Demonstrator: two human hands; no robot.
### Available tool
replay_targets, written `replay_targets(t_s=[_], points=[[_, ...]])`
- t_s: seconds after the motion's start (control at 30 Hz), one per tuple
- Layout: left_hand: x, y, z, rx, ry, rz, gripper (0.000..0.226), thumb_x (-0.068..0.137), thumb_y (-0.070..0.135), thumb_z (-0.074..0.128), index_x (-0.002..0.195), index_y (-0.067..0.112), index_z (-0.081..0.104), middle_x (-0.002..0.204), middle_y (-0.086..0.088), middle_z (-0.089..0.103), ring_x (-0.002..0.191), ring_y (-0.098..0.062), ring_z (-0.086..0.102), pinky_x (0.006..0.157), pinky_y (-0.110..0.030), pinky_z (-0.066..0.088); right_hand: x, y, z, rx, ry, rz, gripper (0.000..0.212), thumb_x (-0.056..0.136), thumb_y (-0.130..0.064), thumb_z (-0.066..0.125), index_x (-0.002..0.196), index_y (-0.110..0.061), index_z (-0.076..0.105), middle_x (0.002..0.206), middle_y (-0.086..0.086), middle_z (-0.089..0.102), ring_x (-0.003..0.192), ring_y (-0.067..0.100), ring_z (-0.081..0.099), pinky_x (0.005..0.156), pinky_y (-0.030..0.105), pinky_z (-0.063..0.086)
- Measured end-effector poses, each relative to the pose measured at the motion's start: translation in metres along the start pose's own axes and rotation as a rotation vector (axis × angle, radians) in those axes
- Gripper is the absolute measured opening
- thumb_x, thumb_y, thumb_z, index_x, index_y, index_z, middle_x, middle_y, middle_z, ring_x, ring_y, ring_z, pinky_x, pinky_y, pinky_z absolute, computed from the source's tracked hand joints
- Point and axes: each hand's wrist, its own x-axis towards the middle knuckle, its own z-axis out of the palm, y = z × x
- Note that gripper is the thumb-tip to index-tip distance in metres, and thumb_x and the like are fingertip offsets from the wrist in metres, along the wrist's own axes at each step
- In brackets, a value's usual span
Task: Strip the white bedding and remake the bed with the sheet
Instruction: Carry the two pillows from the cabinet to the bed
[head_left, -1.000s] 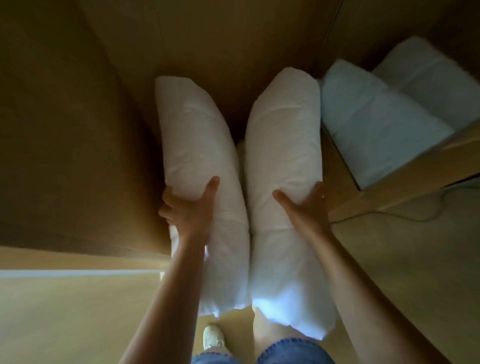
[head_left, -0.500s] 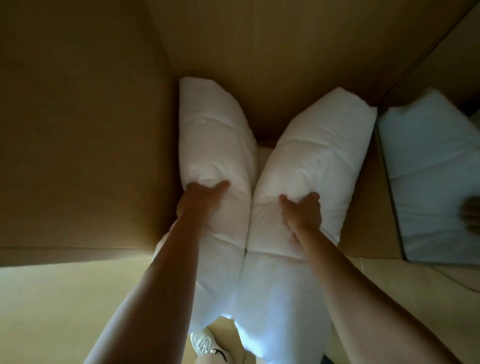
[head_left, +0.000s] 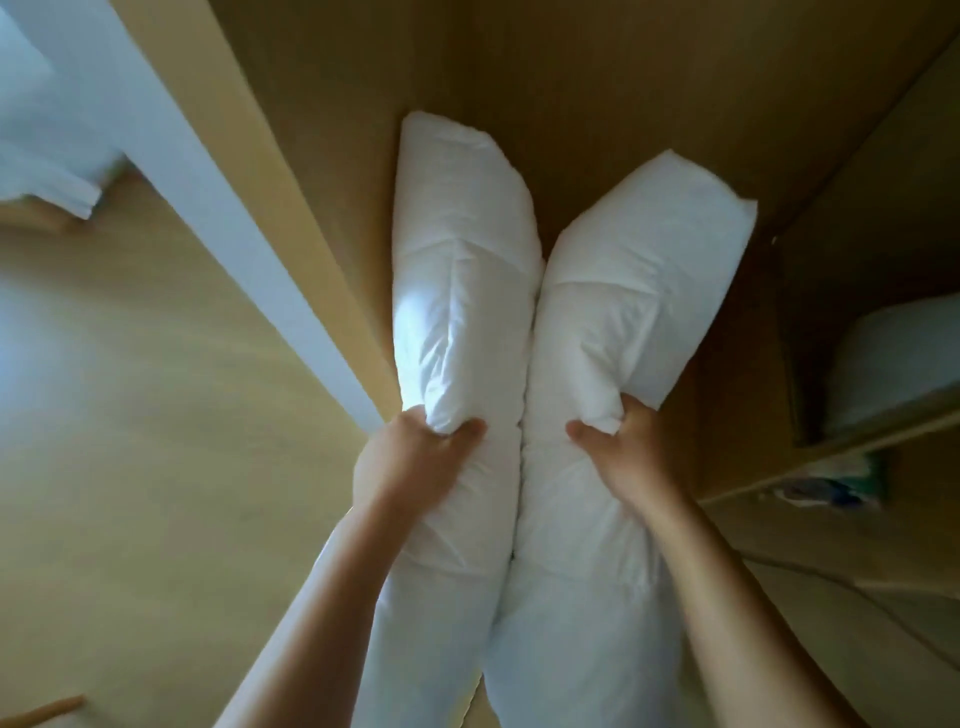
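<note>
Left pillow (head_left: 462, 291) is clenched in the left hand (head_left: 410, 467), with thumb and fingers bunching the white fabric about midway along its length. The right hand (head_left: 623, 452) grasps the right pillow (head_left: 639, 270) the same way. The two pillows are held side by side, touching along their inner edges, with their upper ends in front of a brown wooden panel (head_left: 571, 78). To the right, a shelf (head_left: 857, 441) carries folded white bedding (head_left: 898, 364). A pale wooden floor (head_left: 130, 415) lies on the left.

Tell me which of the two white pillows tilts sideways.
The right pillow, gripped by the right hand: its top leans rightward; the left pillow stands straighter.
</note>
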Motion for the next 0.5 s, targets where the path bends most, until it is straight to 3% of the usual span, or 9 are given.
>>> replay_targets(t_s=[0.1, 0.23, 0.5], points=[[-0.070, -0.045, -0.014, 0.045, 0.011, 0.030, 0.045, 0.078, 0.063, 0.057, 0.089, 0.020, 0.063, 0.082, -0.003, 0.067, 0.083, -0.029, 0.063, 0.063, -0.031, 0.042, -0.076, 0.010, 0.008, -0.007, -0.070, -0.015, 0.021, 0.078, -0.028, 0.075, 0.093, -0.023, 0.061, 0.086, -0.006, 0.063, 0.089, 0.021, 0.062, 0.076, 0.027, 0.046], [-0.167, -0.111, -0.017, -0.070, -0.007, -0.003, 0.036, 0.078, 0.062, 0.059, 0.076, 0.026, 0.058, 0.076, 0.003, 0.066, 0.079, -0.026, 0.063, 0.060, -0.030, 0.040, -0.167, 0.028, 0.010, -0.084, -0.219, -0.014, 0.027, 0.079, -0.032, 0.074, 0.101, -0.022, 0.064, 0.097, -0.004, 0.067, 0.096, 0.020, 0.063, 0.085, 0.031, 0.050], [-0.249, -0.198, -0.028, -0.383, 0.157, -0.257, 0.039, 0.060, 0.067, 0.055, 0.066, 0.029, 0.063, 0.064, 0.012, 0.065, 0.068, -0.017, 0.062, 0.059, -0.030, 0.046, -0.228, 0.012, 0.043, -0.216, -0.398, -0.205, 0.044, 0.078, -0.035, 0.075, 0.117, -0.017, 0.063, 0.112, 0.001, 0.068, 0.107, 0.025, 0.060, 0.091, 0.035, 0.048]])
